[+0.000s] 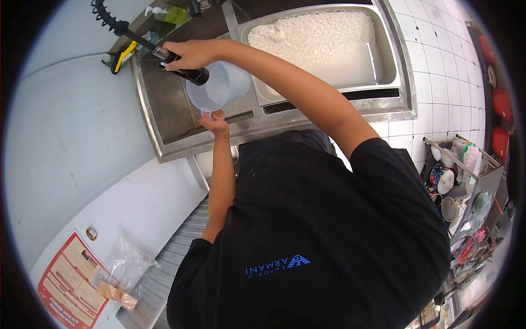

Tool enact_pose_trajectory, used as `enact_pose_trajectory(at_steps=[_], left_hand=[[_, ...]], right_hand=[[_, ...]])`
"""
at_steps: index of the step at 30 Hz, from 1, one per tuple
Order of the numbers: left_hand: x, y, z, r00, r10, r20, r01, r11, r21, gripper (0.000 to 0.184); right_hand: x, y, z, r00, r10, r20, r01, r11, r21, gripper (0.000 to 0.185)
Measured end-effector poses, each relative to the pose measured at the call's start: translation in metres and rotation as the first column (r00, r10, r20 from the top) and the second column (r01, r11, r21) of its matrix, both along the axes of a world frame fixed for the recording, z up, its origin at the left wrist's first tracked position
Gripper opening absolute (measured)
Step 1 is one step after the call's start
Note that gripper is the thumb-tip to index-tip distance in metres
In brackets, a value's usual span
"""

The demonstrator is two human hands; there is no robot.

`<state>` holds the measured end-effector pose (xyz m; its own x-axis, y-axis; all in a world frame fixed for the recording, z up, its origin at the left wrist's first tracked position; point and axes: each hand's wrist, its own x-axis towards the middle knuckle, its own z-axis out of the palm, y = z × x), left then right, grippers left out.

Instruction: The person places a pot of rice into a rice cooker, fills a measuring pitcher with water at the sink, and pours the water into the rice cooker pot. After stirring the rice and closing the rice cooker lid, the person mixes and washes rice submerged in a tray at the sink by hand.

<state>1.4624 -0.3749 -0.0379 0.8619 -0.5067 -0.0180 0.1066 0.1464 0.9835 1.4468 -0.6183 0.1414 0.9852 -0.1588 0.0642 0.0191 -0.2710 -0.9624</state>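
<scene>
My right hand (190,55) is closed around a black spray faucet (196,75) on a coiled hose, its head pointing into a translucent plastic jug (234,82). My left hand (215,122) grips the jug at its handle side, on the edge nearest me. The jug is tilted, its mouth facing the sprayer, and it is over the left basin of a steel sink (164,93). Some clear liquid seems to be inside it. Under my right forearm, a deep metal pan (388,68) holds white rice (323,33) in cloudy water.
A green soap bottle (174,15) stands behind the sink. A yellow-and-black tool (125,57) is by the left wall. Plastic bags (129,260) lie at lower left. On the right, a metal rack (485,181) carries bowls and bags above the white tiled floor (430,66).
</scene>
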Motion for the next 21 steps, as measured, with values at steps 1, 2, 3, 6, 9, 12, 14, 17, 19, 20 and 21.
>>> enact_pose_trajectory(at_steps=[1,2,3,6,9,12,14,17,19,20,21], left_hand=[[0.000,0.000,-0.001,1.000,-0.003,-0.001,0.003,1.000,0.002,0.039],[-0.001,0.000,-0.001,0.999,0.033,-0.035,-0.033,0.999,-0.011,0.040],[-0.001,-0.002,-0.001,0.995,0.072,-0.069,-0.074,0.997,-0.032,0.042],[0.001,-0.011,0.002,0.988,0.116,-0.101,-0.128,0.983,-0.128,0.037],[0.012,0.009,-0.020,0.960,0.074,0.270,-0.055,0.996,-0.077,0.015],[0.010,0.031,-0.025,0.843,0.157,0.514,-0.133,0.988,-0.084,0.015],[0.010,0.047,-0.016,0.867,0.163,0.472,-0.085,0.980,-0.181,0.021],[0.032,0.090,-0.011,0.818,0.173,0.549,-0.148,0.985,-0.090,0.021],[0.031,0.095,0.045,0.639,0.233,0.733,-0.294,0.955,-0.047,0.010],[0.031,0.097,0.079,0.632,0.268,0.727,-0.339,0.939,-0.052,0.004],[0.030,0.099,0.113,0.623,0.302,0.722,-0.382,0.922,-0.057,0.008]], right_hand=[[-0.001,-0.001,0.000,1.000,0.002,-0.004,-0.002,1.000,0.008,0.053],[-0.002,-0.002,0.000,1.000,0.009,-0.009,-0.009,1.000,0.013,0.055],[-0.001,-0.001,-0.006,1.000,-0.003,0.029,0.002,1.000,0.016,0.054],[-0.006,-0.008,-0.005,0.993,-0.028,0.117,0.028,1.000,0.005,0.046],[-0.006,-0.027,-0.015,0.927,-0.036,0.373,-0.010,0.992,0.122,0.039],[-0.060,-0.046,0.031,0.935,-0.256,0.246,0.138,0.901,0.412,0.028],[-0.085,-0.084,0.026,0.919,-0.307,0.249,0.209,0.912,0.353,0.024],[-0.123,-0.137,0.002,0.929,-0.247,0.277,0.140,0.925,0.354,0.023],[-0.142,-0.162,-0.013,0.953,-0.226,0.204,0.119,0.893,0.433,0.027],[-0.145,-0.168,-0.010,0.960,-0.216,0.180,0.134,0.915,0.382,0.030],[-0.146,-0.172,-0.007,0.966,-0.204,0.156,0.144,0.935,0.325,0.034]])
